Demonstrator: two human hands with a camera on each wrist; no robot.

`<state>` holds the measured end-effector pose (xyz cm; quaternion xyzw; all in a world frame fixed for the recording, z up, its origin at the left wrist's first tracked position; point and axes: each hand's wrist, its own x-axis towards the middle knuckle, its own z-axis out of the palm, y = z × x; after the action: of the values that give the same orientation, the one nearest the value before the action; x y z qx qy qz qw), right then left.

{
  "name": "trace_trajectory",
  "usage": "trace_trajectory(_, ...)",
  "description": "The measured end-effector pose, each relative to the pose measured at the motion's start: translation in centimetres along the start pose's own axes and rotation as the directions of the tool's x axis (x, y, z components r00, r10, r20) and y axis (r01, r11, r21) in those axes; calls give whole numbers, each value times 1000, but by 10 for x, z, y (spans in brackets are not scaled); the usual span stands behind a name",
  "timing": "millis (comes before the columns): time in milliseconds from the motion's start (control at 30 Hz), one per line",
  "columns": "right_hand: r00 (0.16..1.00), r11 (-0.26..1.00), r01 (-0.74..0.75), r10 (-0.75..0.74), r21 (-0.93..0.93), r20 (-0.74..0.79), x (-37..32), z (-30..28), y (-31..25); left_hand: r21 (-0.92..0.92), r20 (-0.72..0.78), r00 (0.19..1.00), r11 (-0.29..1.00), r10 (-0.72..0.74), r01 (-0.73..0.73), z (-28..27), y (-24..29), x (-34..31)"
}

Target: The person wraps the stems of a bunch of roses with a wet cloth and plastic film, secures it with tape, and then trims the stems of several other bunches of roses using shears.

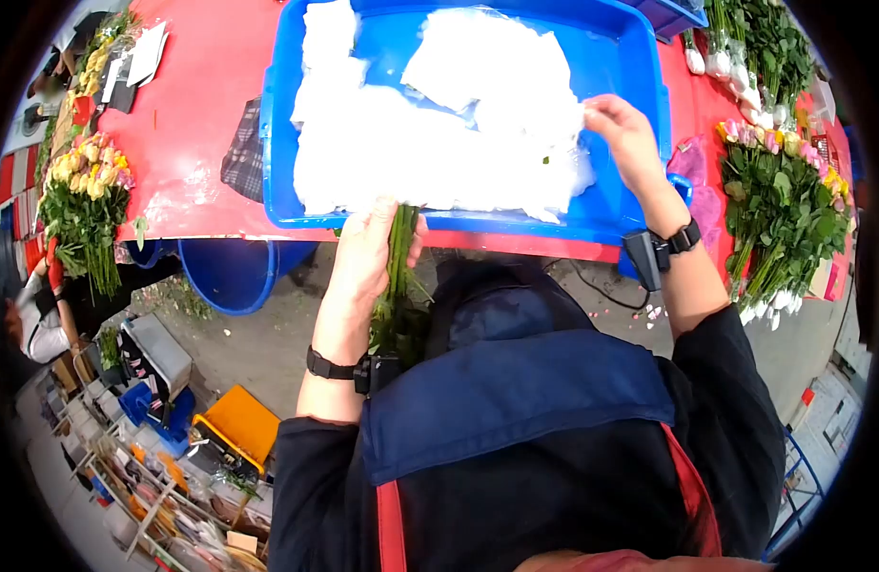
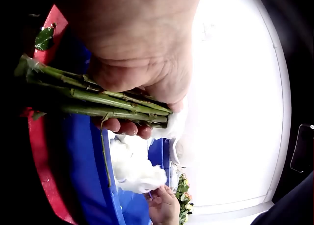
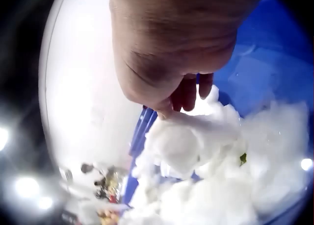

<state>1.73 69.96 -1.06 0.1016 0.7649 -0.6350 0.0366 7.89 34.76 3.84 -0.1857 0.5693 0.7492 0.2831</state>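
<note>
Green stems (image 2: 117, 103) run in a bundle through the left hand (image 1: 368, 250), whose fingers curl round them at the tray's near edge; the cut ends show in the left wrist view. White wadding (image 1: 392, 143) fills much of the blue tray (image 1: 655, 124). At the tray's right side the right hand (image 1: 623, 133) pinches the edge of the wadding (image 3: 176, 141) between thumb and fingers. The lower part of the bundle hangs in front of the person's body, partly hidden by the wrist strap.
Flower bunches lie at the table's left (image 1: 91, 186) and right (image 1: 778, 191). A dark checked cloth (image 1: 243, 153) sits left of the tray on the red table (image 1: 196, 114). Under the table edge stands a blue bucket (image 1: 228, 276). Pink netting (image 1: 706, 205) lies right of the tray.
</note>
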Motion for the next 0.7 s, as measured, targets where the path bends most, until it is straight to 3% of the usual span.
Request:
trace_trajectory(33,986,967,-166,159,193,50,0,-11,-2,-6,14,1000,1000,2,-2,-1,-1,1)
trace_trajectory(100,949,879,-313,277,359,149,-2,-15,-4,-12,48,999,1000,2,-2,0,-4,4)
trace_trajectory(167,928,823,-352,245,445,282,1,-16,13,-11,66,998,1000,1,0,5,-4,7)
trace_trajectory(300,952,989,-142,126,36,278,2,16,4,14,49,999,1000,-13,13,8,-4,8)
trace_trajectory(433,949,997,76,-81,30,305,-11,68,-30,71,27,999,997,27,-29,3,-6,10)
trace_trajectory(467,933,968,123,-37,-221,358,-8,63,-24,53,39,999,998,33,-35,-2,-8,11)
trace_trajectory(500,886,877,127,109,-463,450,-10,60,-32,44,34,999,998,34,-36,-4,-8,11)
trace_trajectory(567,756,523,229,435,-821,488,-18,53,-58,23,22,999,999,41,-42,-6,-10,10)
trace_trajectory(600,764,510,259,412,-821,497,-29,51,-45,29,19,999,999,42,-42,-6,-11,10)
trace_trajectory(633,733,576,213,440,-789,519,-38,49,-32,35,17,999,998,43,-44,-5,-12,10)
trace_trajectory(700,772,602,188,397,-776,496,-41,45,-15,41,15,999,998,42,-42,-2,-11,10)
